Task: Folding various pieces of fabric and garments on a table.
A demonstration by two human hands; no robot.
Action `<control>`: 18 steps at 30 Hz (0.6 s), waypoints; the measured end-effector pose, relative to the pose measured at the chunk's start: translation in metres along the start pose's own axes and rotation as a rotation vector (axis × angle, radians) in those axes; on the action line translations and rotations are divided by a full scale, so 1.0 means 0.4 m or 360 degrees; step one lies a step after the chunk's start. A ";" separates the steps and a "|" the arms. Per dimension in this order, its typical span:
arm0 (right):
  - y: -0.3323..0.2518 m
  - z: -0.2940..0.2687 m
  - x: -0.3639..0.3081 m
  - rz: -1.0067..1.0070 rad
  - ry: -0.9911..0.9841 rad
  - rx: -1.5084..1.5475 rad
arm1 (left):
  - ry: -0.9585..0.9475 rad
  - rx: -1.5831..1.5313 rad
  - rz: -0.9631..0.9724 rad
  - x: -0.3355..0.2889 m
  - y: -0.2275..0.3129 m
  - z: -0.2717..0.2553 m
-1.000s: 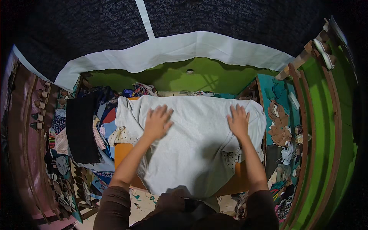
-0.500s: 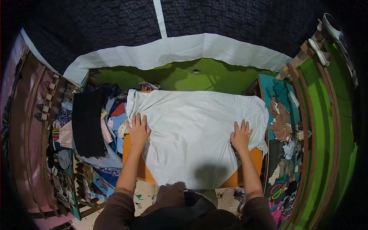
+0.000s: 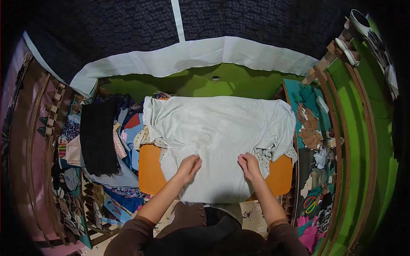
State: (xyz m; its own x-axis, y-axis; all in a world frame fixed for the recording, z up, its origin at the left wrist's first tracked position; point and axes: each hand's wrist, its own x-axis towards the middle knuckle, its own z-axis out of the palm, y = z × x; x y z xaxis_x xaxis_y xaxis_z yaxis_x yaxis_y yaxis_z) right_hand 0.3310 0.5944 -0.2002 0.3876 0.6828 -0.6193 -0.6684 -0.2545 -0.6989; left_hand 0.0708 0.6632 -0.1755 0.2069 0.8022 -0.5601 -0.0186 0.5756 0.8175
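A large white cloth (image 3: 218, 128) lies spread and wrinkled over an orange board (image 3: 151, 170), its near part hanging toward me. My left hand (image 3: 189, 167) is over the near half of the cloth, fingers curled together. Opposite it, my right hand (image 3: 249, 165) is also closed, fingers bent inward. Whether either one pinches a bit of the cloth is hidden. Dotted cream fabric (image 3: 143, 137) sticks out from under the white cloth at the left, and more dotted fabric (image 3: 264, 153) shows beside my right hand.
Heaped clothes and a folded black cloth (image 3: 99, 136) flank the board on the left. At the right, a teal shelf (image 3: 294, 91) carries fabric scraps and scissors with coloured handles (image 3: 310, 205). Wooden rails (image 3: 367, 136) run along both sides; a dark curtain (image 3: 256, 25) hangs ahead.
Both hands have come inward and nearer to me, from lying spread on the cloth to curled. More dotted fabric and more of the orange board show at the sides.
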 end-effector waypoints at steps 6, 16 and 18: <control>-0.017 0.139 0.034 0.0231 0.0165 0.0596 | 0.0383 -0.1185 -0.0537 0.162 0.074 0.034; -0.190 0.216 0.159 0.0599 0.0744 0.0820 | 0.0802 -0.1361 -0.1138 0.290 0.218 0.033; -0.205 0.208 0.164 0.0657 0.0793 0.0661 | 0.0915 -0.1383 -0.1128 0.283 0.223 0.044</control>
State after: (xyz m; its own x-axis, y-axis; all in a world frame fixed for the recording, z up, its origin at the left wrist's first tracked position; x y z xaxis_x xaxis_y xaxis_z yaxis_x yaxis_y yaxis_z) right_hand 0.3586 0.7171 -0.1538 0.2295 0.1738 -0.9577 -0.9664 -0.0763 -0.2455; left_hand 0.1098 0.8025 -0.1637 -0.0160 0.1022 -0.9946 -0.7592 0.6461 0.0786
